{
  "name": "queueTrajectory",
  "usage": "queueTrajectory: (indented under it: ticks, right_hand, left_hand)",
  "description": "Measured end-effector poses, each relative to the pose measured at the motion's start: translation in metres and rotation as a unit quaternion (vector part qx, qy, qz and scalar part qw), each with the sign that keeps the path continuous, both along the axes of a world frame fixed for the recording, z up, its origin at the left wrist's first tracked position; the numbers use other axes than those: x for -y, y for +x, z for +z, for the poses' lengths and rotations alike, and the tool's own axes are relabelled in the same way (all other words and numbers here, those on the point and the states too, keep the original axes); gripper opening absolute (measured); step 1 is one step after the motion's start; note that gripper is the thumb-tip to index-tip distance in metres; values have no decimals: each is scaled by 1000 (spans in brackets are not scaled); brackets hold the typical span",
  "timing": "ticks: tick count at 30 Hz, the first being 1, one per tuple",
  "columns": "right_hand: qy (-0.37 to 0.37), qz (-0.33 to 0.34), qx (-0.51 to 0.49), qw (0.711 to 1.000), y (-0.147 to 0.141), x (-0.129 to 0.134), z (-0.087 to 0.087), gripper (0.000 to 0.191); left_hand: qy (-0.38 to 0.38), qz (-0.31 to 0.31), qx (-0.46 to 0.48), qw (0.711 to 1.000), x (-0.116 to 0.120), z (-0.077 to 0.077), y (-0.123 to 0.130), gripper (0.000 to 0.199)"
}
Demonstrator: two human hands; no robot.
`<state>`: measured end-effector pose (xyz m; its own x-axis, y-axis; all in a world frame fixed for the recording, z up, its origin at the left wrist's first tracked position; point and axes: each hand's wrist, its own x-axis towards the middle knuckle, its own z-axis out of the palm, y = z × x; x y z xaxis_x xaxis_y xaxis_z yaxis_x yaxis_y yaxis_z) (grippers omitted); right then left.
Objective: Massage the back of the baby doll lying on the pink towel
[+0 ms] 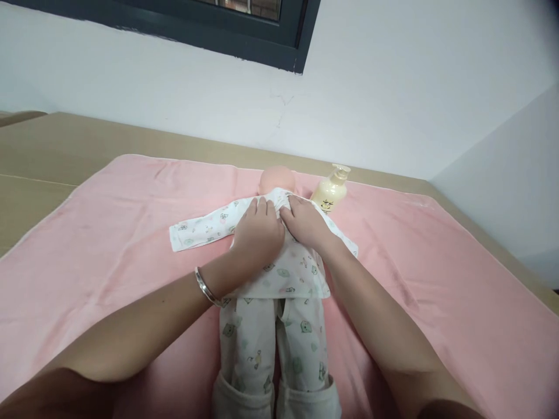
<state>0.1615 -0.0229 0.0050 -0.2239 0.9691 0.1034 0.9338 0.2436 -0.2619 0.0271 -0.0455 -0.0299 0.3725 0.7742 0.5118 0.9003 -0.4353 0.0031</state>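
A: What's the biggest thing there?
B: The white wall point(384, 87) across the top, with a dark window frame point(248, 46) at upper centre. Below it runs a tan tabletop point(61, 145), largely covered by a pink blanket point(131, 273).

A: And on the blanket?
B: A doll point(277, 179), lying in the middle of the frame, its smooth, bald, pinkish head uppermost.

A: How is it dressed?
B: In a white long-sleeved top point(299, 265) with small green and pinkish motifs. One sleeve stretches flat towards centre left; the other runs behind the right forearm, its end showing right of centre. The hem spreads over matching trousers point(255, 343), whose wide turned-up cuffs reach the bottom edge.

A: Where are the hands?
B: Both on the top, near its neckline. The left hand point(261, 233) lies palm down, fingers slightly bent. The right hand point(305, 221) is just beside it, thumb and fingers drawn close against the creased cloth. I can't tell whether either pinches the fabric.

A: Anything smaller?
B: A pale yellow pump bottle point(331, 192) beyond the right hand, bearing a dark drawing, and a silver bangle point(205, 286) on the left wrist.
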Motion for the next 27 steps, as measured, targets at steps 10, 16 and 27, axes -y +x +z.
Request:
queueTrajectory:
  ticks: [10,16,27]
  right_hand:
    - [10,47,25,999,-15,29,1,52]
    - [-4,11,-34,999,-10,12,-6,56]
    - [-15,18,-49,999,-4,4,-12,63]
  left_hand:
    - [-193,23,129,972,-34,13,-16,36]
    - [-140,32,115,983,-29,3,-9,44]
    - [-105,39,87,990,-24,0,-8,45]
